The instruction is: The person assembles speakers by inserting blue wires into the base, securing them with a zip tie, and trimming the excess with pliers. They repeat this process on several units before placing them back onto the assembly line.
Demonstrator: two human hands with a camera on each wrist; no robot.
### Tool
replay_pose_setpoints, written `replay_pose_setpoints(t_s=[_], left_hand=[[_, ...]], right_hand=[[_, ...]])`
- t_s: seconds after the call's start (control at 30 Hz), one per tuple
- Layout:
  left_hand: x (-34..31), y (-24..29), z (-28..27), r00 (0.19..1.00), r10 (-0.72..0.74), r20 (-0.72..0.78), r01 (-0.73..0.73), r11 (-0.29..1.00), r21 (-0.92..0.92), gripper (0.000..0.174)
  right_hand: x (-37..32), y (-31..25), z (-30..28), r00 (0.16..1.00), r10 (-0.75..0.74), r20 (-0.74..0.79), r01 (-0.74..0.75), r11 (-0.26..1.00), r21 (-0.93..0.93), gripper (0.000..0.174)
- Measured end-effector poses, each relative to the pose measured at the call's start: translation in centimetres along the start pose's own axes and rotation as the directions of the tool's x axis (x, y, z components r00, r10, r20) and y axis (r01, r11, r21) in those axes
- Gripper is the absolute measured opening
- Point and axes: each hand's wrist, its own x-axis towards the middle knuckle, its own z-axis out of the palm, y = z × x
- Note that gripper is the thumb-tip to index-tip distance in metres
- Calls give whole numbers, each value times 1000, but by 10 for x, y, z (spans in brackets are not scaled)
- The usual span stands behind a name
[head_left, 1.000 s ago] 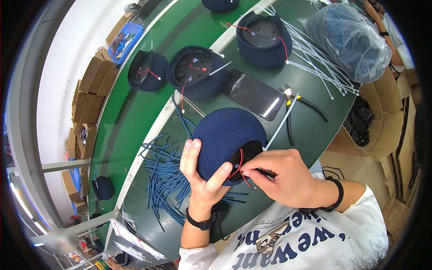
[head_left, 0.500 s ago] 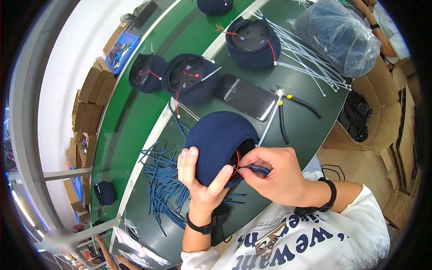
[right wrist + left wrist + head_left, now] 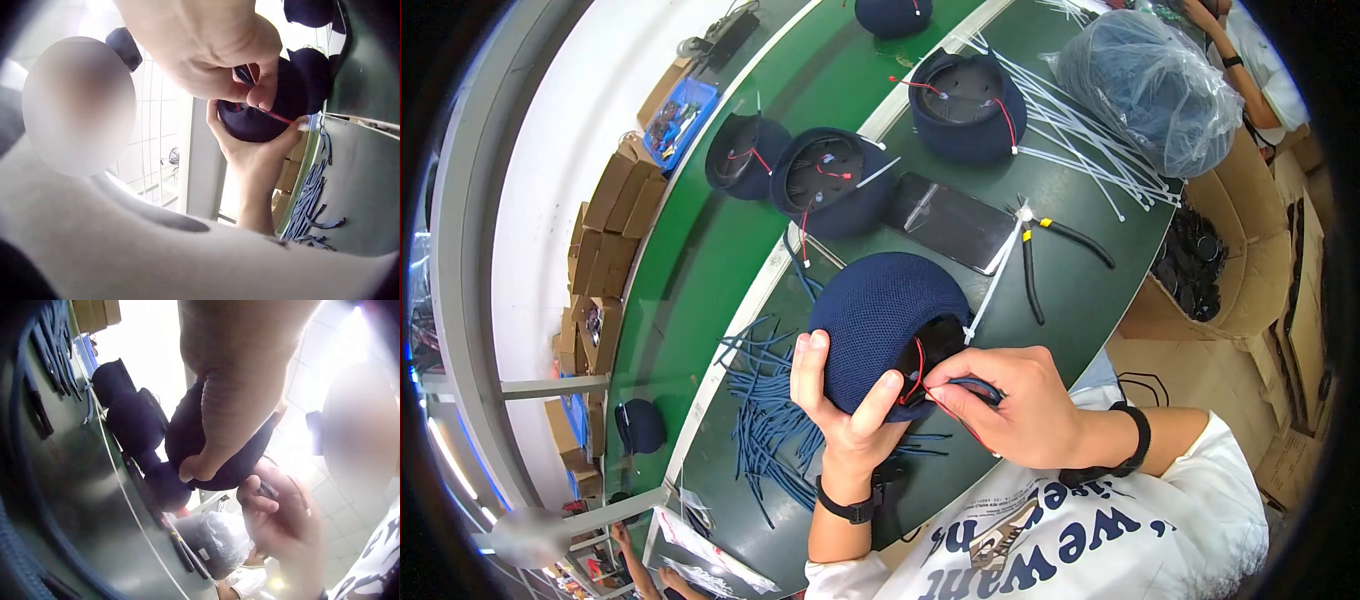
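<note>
My left hand point(image 3: 840, 400) grips a round, navy fabric-covered shell point(image 3: 885, 310) from its lower left, thumb at the rim of its dark opening. In that opening a red wire point(image 3: 920, 360) shows, one end of it passing beneath my right hand point(image 3: 1025, 400). Thumb and index finger of the right hand pinch a dark blue cord point(image 3: 975, 385) right at the opening, part of it looped inside the hand. The right wrist view shows the pinching fingertips point(image 3: 262, 97) over the red wire. From the shell's edge a white cable tie point(image 3: 995, 285) extends up toward the pliers.
Yellow-and-black pliers point(image 3: 1035, 255) and a black phone point(image 3: 955, 222) lie beyond the shell. Several similar shells point(image 3: 970, 110) stand farther back, near a bundle of cable ties point(image 3: 1090, 140) and a plastic bag point(image 3: 1150, 95). Blue cords point(image 3: 765, 430) are heaped at left; a carton point(image 3: 1250, 270) stands right.
The right hand has drawn slightly in toward the opening, and the blue cord shows as a loop in it. The red wire's loose end now trails under that hand. The left hand keeps its hold.
</note>
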Motion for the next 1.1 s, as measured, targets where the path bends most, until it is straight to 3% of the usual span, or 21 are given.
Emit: replay_pose_setpoints(t_s=[0.03, 0.13, 0.23, 0.33, 0.4, 0.5, 0.53, 0.6, 0.67, 0.73, 0.77, 0.83, 0.9, 0.97, 1.03, 1.1], left_hand=[[2, 0, -1, 1000, 3, 18, -4, 1000, 31, 86], [5, 2, -5, 998, 15, 54, -20, 994, 107, 93], [4, 1, -5, 998, 40, 50, -47, 990, 135, 92], [2, 3, -1, 999, 41, 7, -42, 992, 118, 86], [-2, 0, 3, 999, 10, -51, -7, 998, 66, 74], [-1, -5, -4, 1000, -3, -18, 5, 997, 73, 80], [4, -8, -10, 996, -84, -32, 85, 996, 29, 89], [19, -26, -30, 979, -185, -80, 189, 981, 43, 114], [29, -59, -55, 928, -312, -205, 347, 923, 168, 115], [28, -112, -67, 800, -509, -316, 570, 810, 140, 118], [22, -147, -66, 711, -607, -357, 669, 739, 75, 121], [8, -218, -60, 639, -640, -426, 735, 671, 96, 121], [-7, -265, -46, 559, -684, -468, 785, 619, 33, 123], [-15, -289, -33, 511, -727, -459, 815, 580, -12, 129], [-17, -284, -39, 525, -755, -392, 833, 551, 54, 135], [-9, -257, -57, 543, -778, -315, 839, 513, 181, 139]], right_hand=[[1, 0, 0, 1000, -1, 19, 0, 1000, 12, 7], [6, 6, 5, 973, -221, -59, 216, 973, -87, 9], [3, 1, 4, 990, -140, 2, 139, 981, -137, 20], [0, 5, 13, 993, -118, -19, 117, 992, -55, 31], [0, 9, 12, 995, -82, 65, 82, 997, 5, 35], [10, -6, -3, 978, 17, 208, -31, 997, 65, 33], [17, -14, -9, 963, 45, 264, -67, 995, 73, 31], [20, -11, -16, 989, -33, 143, 2, 978, 210, 30], [33, -12, -32, 999, -36, 8, 32, 946, 324, 29], [69, -35, -45, 987, -157, 39, 160, 985, -70, 30], [92, -52, -47, 970, -220, 108, 242, 925, -293, 31], [155, -57, -29, 856, -457, 241, 513, 694, -505, 36], [239, -46, -4, 828, -444, 342, 558, 589, -585, 54], [311, -40, 29, 940, -138, 313, 341, 464, -818, 83], [368, -35, 57, 966, 123, 225, 159, 404, -901, 117], [411, -17, 75, 966, 194, 168, 81, 391, -917, 137]])
